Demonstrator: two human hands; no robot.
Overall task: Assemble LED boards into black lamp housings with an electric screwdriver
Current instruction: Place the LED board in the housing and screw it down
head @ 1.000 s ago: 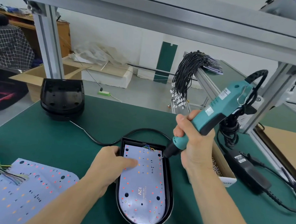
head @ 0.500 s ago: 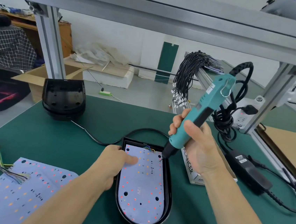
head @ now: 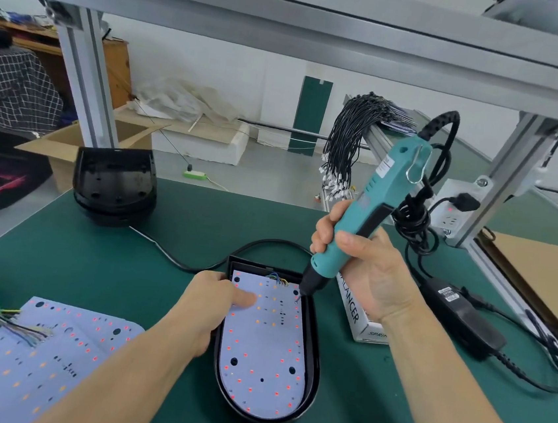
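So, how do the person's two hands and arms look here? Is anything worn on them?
Both forearms are bare as far as the frame shows; no sleeve is in view. The left hand and the right hand wear no gloves, and no ring, watch or wristband shows on either one. The fingernails that show look short and plain. No marks or tape can be seen.

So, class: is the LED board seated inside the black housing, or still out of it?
In. The LED board lies flat within the black housing, whose rim surrounds it.
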